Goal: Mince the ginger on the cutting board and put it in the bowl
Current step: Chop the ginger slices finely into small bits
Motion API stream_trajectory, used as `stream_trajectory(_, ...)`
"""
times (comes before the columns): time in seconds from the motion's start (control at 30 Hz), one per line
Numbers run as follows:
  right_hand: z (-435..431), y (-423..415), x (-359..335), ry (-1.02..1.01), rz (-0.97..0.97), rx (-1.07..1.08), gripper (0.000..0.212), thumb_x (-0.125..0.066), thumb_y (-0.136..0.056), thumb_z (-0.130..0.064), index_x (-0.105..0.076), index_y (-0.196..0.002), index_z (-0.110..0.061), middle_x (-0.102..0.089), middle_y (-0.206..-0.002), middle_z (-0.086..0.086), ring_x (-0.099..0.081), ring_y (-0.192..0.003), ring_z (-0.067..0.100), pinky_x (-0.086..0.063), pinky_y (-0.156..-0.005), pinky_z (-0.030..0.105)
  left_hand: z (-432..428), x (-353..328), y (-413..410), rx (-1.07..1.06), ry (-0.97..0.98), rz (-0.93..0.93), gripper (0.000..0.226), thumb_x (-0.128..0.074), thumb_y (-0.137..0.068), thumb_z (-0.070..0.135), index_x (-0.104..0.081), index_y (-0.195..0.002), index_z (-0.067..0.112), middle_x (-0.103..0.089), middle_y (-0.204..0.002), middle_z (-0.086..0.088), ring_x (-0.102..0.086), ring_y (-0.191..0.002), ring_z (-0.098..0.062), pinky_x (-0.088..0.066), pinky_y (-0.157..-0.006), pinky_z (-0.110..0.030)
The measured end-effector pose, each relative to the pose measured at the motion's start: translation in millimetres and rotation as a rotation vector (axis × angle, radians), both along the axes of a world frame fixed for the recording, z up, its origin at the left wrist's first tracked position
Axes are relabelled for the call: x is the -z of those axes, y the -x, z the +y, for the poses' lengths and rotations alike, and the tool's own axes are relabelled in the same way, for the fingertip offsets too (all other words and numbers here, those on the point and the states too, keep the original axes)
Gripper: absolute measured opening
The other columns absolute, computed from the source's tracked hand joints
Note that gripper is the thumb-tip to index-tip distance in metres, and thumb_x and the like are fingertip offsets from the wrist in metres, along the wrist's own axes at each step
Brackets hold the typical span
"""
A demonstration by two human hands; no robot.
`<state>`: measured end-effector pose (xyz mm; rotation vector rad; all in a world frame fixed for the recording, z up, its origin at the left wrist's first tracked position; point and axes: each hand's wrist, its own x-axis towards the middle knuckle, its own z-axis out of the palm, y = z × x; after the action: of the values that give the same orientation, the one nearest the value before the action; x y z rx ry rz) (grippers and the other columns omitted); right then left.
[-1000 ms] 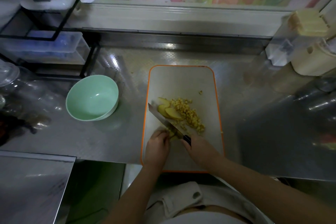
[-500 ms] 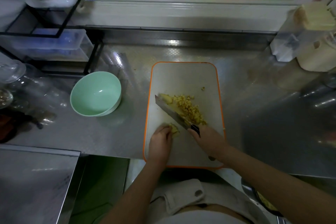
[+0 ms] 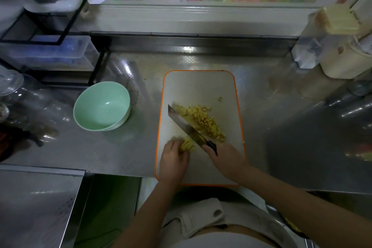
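Note:
A white cutting board with an orange rim lies on the steel counter. A heap of diced ginger sits in its middle, with a few uncut slices at the heap's left end. My left hand pins a small stack of ginger strips near the board's front left. My right hand grips the black handle of a knife, whose blade slants up and left, touching the strips. A pale green bowl stands with nothing in it left of the board.
A black wire rack with plastic boxes stands at the back left, glass jars in front of it. Cream and clear containers crowd the back right. One ginger bit lies apart on the board. The counter's front edge runs just below the board.
The knife has shifted slightly along the strips under my left hand while chopping. The camera has tilted a little, so the board sits higher in view.

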<state>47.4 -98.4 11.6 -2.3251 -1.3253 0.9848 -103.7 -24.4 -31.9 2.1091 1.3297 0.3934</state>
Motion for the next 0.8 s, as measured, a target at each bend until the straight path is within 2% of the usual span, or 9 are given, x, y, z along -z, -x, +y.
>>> stream_trajectory(0.07, -1, 1, 0, 0.011, -0.008, 0.008, 0.039, -0.039, -0.096, -0.046, -0.048, -0.076, -0.014, -0.048, -0.066, 0.0, -0.048, -0.06, 0.017, -0.034, -0.054, 0.027, -1, 2, 1, 0.003, -0.012, 0.02, 0.033, -0.063, -0.084, 0.018, -0.061, -0.115, 0.008, -0.058, -0.112, -0.009, -0.051, -0.107, -0.023, -0.038, -0.088, -0.026)
stream_trajectory(0.17, -2, 2, 0, 0.052, -0.017, -0.004, 0.042, -0.037, -0.097, -0.047, -0.041, -0.066, -0.019, -0.043, -0.06, -0.003, -0.043, -0.052, 0.011, -0.03, -0.044, 0.024, -2, 5, 3, 0.012, -0.036, 0.071, 0.04, -0.066, -0.082, 0.021, -0.058, -0.12, 0.009, -0.058, -0.114, -0.009, -0.048, -0.11, -0.026, -0.038, -0.092, -0.03)
stream_trajectory(0.23, -2, 5, 0, 0.069, -0.009, -0.009, 0.042, -0.037, -0.097, -0.047, -0.036, -0.063, -0.022, -0.041, -0.058, -0.003, -0.04, -0.049, 0.009, -0.028, -0.043, 0.022, -3, 7, 5, 0.011, -0.015, 0.079, 0.044, -0.066, -0.082, 0.02, -0.055, -0.124, 0.01, -0.055, -0.118, -0.009, -0.044, -0.113, -0.026, -0.035, -0.095, -0.029)
stream_trajectory(0.37, -1, 12, 1, 0.051, 0.0, -0.046, 0.041, -0.038, -0.097, -0.047, -0.041, -0.069, -0.017, -0.04, -0.06, -0.004, -0.041, -0.053, 0.014, -0.031, -0.05, 0.025, -3, 5, 4, 0.031, 0.018, 0.063, 0.051, -0.066, -0.082, 0.019, -0.05, -0.129, 0.009, -0.051, -0.122, -0.01, -0.04, -0.117, -0.023, -0.028, -0.093, -0.021)
stream_trajectory(0.5, -2, 14, 1, 0.039, 0.024, -0.057, 0.041, -0.038, -0.097, -0.044, -0.042, -0.067, -0.017, -0.047, -0.064, 0.0, -0.047, -0.06, 0.017, -0.034, -0.055, 0.027, -3, 2, -2, 0.027, 0.052, 0.058, 0.056, -0.065, -0.083, 0.025, -0.044, -0.134, 0.011, -0.047, -0.126, -0.009, -0.038, -0.118, -0.022, -0.031, -0.092, -0.022)
stream_trajectory(0.63, -3, 12, -2, 0.013, 0.017, -0.039, 0.038, -0.039, -0.097, -0.044, -0.047, -0.078, -0.013, -0.053, -0.076, 0.007, -0.049, -0.068, 0.018, -0.033, -0.06, 0.027, -2, 1, -5, 0.008, 0.053, 0.061, 0.056, -0.062, -0.085, 0.03, -0.043, -0.134, 0.012, -0.048, -0.127, -0.007, -0.039, -0.119, -0.021, -0.035, -0.093, -0.026)
stream_trajectory(0.73, -4, 10, -6, -0.007, 0.038, -0.014, 0.038, -0.04, -0.097, -0.045, -0.052, -0.084, -0.011, -0.055, -0.077, 0.007, -0.05, -0.069, 0.017, -0.034, -0.06, 0.025, -2, 0, -4, 0.001, 0.046, 0.05, 0.047, -0.061, -0.087, 0.026, -0.047, -0.13, 0.012, -0.049, -0.125, -0.006, -0.04, -0.118, -0.02, -0.035, -0.091, -0.025)
stream_trajectory(0.8, -4, 10, -8, -0.01, 0.037, -0.014, 0.038, -0.04, -0.096, -0.046, -0.05, -0.082, -0.012, -0.052, -0.071, 0.001, -0.049, -0.065, 0.015, -0.033, -0.058, 0.024, -1, -1, -3, 0.005, 0.034, 0.065, 0.039, -0.058, -0.088, 0.023, -0.051, -0.125, 0.012, -0.051, -0.124, -0.006, -0.042, -0.117, -0.02, -0.035, -0.089, -0.024)
